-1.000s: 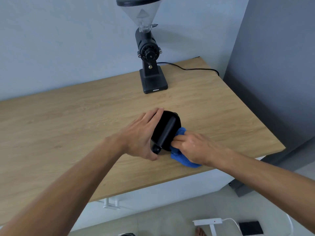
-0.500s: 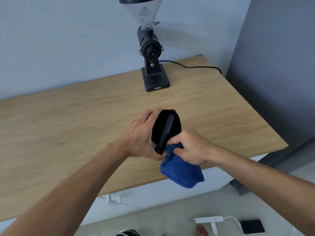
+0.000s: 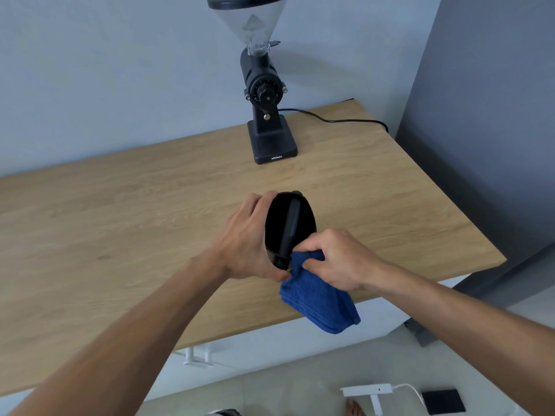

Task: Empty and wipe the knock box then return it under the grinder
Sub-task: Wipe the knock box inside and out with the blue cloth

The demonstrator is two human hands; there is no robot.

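The black round knock box (image 3: 306, 219), with its bar across the opening, is tilted toward me above the wooden counter (image 3: 120, 229). My left hand (image 3: 249, 238) grips its left side. My right hand (image 3: 339, 259) pinches a blue cloth (image 3: 321, 304) against the box's lower rim, and most of the cloth hangs down past the counter's front edge. The black grinder (image 3: 265, 94) with a clear hopper stands at the back of the counter by the wall, apart from the box.
The grinder's black cable (image 3: 336, 120) runs right along the counter's back edge. A dark grey wall panel (image 3: 480, 130) borders the counter on the right. On the floor below lie a white power strip (image 3: 369, 391) and a black pad (image 3: 443, 400).
The blue cloth was bunched beside the box on the counter; my right hand has lifted it to the box's lower rim, so it hangs free. The box has tipped slightly more upright.
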